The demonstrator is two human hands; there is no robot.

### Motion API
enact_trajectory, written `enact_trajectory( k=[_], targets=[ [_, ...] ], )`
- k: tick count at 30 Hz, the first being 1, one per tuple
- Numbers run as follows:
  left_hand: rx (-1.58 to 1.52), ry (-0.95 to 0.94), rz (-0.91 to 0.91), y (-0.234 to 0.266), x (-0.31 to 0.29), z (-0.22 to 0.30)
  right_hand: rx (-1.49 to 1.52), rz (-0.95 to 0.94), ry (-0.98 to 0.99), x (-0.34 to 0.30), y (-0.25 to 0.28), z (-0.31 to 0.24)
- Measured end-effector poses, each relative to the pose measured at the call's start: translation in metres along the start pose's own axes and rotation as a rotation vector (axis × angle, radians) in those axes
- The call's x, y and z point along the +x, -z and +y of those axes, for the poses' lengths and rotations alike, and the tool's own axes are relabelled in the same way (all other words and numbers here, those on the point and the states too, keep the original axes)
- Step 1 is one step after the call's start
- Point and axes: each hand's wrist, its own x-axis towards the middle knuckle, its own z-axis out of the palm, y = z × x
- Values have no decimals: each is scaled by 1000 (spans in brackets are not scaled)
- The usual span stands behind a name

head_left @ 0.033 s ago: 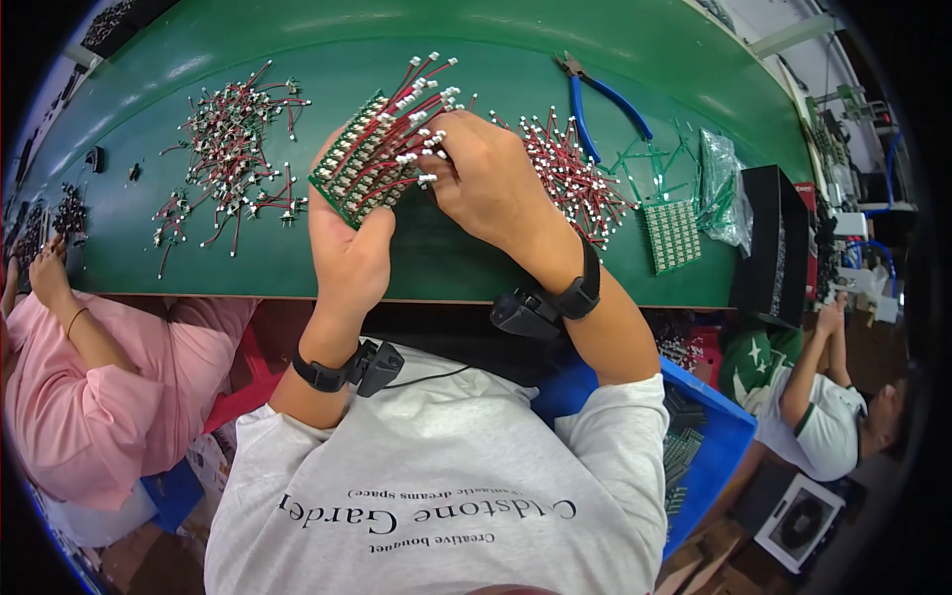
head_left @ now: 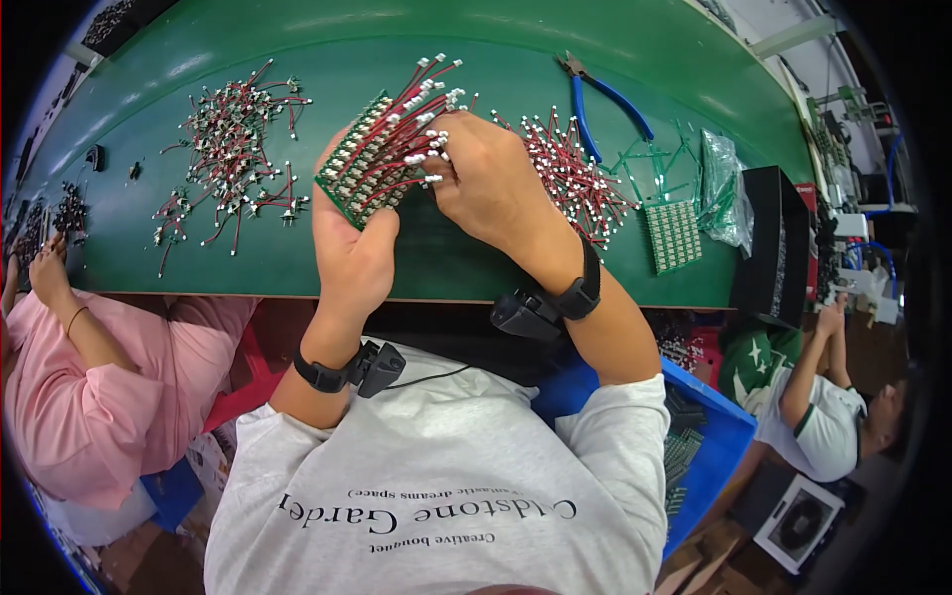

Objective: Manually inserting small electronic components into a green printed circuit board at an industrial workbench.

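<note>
A green circuit board panel [head_left: 359, 169], tilted up above the table, is gripped between the thumb and fingers of my left hand [head_left: 357, 253]. Rows of small pale connectors cover the panel, and many red wires with white plugs [head_left: 421, 99] stick out from it toward the right. My right hand [head_left: 496, 183] is closed at the right side of these wires, its fingertips among the white plugs. What lies between those fingertips is hidden by the hand and the plugs. Just beyond my right hand lies a pile of loose red wires with white plugs [head_left: 570, 174].
Left on the green table [head_left: 297, 260] is a heap of small wired boards [head_left: 233, 144]. Blue-handled cutters [head_left: 595, 104], a second panel [head_left: 673, 236], green strips [head_left: 659, 164], a clear plastic bag [head_left: 724, 193] and a black box [head_left: 772, 243] lie right. People sit at both sides.
My left hand and the panel have shifted very slightly to the right. The right hand has stayed almost in place.
</note>
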Motion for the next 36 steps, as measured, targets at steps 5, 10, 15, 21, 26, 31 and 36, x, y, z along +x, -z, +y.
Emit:
enact_trajectory(
  k=[5,10,15,21,26,31,36],
  targets=[
    [45,13,-66,-2,1,3,-70,88,84,-6,-14,4],
    [-9,26,-64,3,2,3,-59,121,36,-1,-8,3],
    [-215,45,186,23,14,4,-24,145,-125,9,9,11],
    [-188,45,247,33,15,11,-120,-383,-85,-4,8,10],
    [-221,92,218,30,13,10,31,-270,35,2,8,20],
    [-255,137,182,22,12,10,324,-195,-83,5,8,8],
    [-305,178,160,11,8,9,248,-137,21,3,1,4]
  ],
)
